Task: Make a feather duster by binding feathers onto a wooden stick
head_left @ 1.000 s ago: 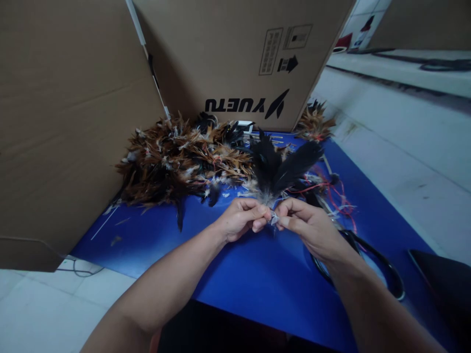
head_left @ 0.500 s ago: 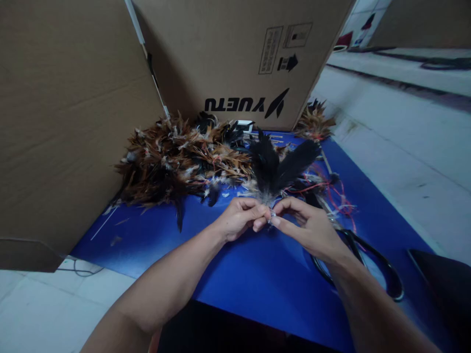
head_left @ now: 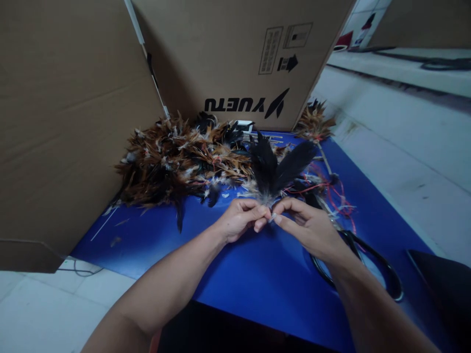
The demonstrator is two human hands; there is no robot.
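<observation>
Together — left hand (head_left: 241, 218), right hand (head_left: 307, 223) — pinching black feathers (head_left: 275, 169).

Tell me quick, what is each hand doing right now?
Left hand: closed, pinching the quill end of the black feather bundle.
Right hand: closed, fingertips pinching the same quill end from the other side.
</observation>
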